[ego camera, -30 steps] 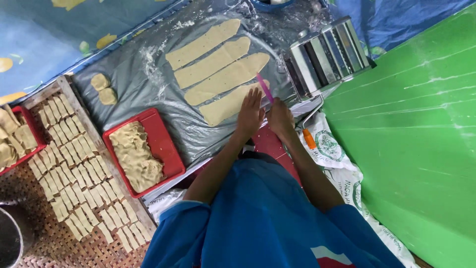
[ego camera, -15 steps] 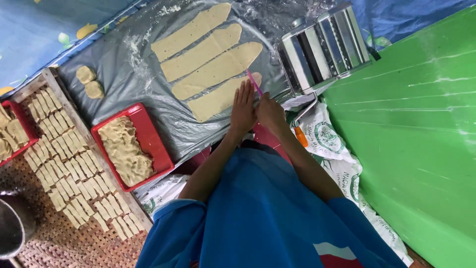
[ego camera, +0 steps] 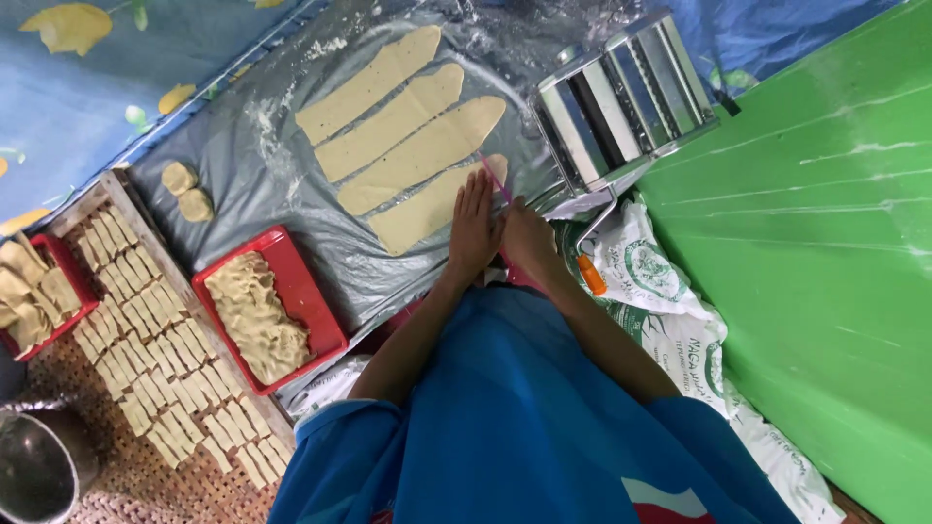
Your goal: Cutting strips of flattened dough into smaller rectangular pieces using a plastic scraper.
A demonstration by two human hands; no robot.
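Observation:
Several long flat dough strips (ego camera: 408,131) lie side by side on a grey floured plastic sheet (ego camera: 262,165). My left hand (ego camera: 473,228) lies flat with fingers together on the nearest dough strip (ego camera: 417,213). My right hand (ego camera: 524,238) is right beside it, closed around a thin pink tool (ego camera: 493,178) whose tip touches the strip's end. Blue sleeves cover my upper arms.
A metal dough roller machine (ego camera: 621,97) stands right of the strips, against a green wall (ego camera: 825,262). A red tray (ego camera: 316,311) holds cut dough; two dough balls (ego camera: 186,191) lie left. A woven tray (ego camera: 126,408) carries several small pieces. A metal pot (ego camera: 39,471) sits bottom left.
The view has shifted slightly, so everything sits a little lower and to the right. Both hands stay pressed together at the end of the nearest strip, barely moving.

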